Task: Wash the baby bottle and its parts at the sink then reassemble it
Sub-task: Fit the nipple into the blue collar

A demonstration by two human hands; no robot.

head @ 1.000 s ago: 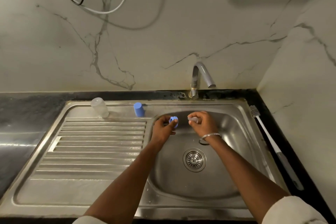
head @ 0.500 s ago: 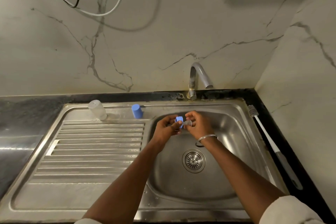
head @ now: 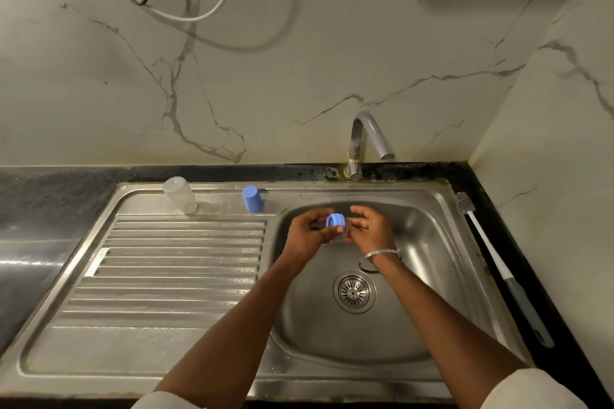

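Note:
Over the sink basin (head: pixel 432 276) my left hand (head: pixel 307 234) grips a blue screw ring (head: pixel 335 220) by its rim, its opening facing the camera. A clear teat (head: pixel 345 232) sits right against the ring's lower right side, pinched by the thumb and fingers of my right hand (head: pixel 373 231). The right index finger is stretched out above it. The clear bottle (head: pixel 180 195) stands mouth down at the back of the drainboard (head: pixel 166 276). A blue cap (head: pixel 252 198) stands to its right.
The tap (head: pixel 367 139) rises behind the basin with no water running. The drain strainer (head: pixel 354 291) lies below my hands. A long bottle brush (head: pixel 495 259) lies along the sink's right rim beside the wall. Cables hang on the wall at the upper left.
My hands, apart a second ago with ring and teat separate, have come together. The teat now sits against the ring, which has turned to face up.

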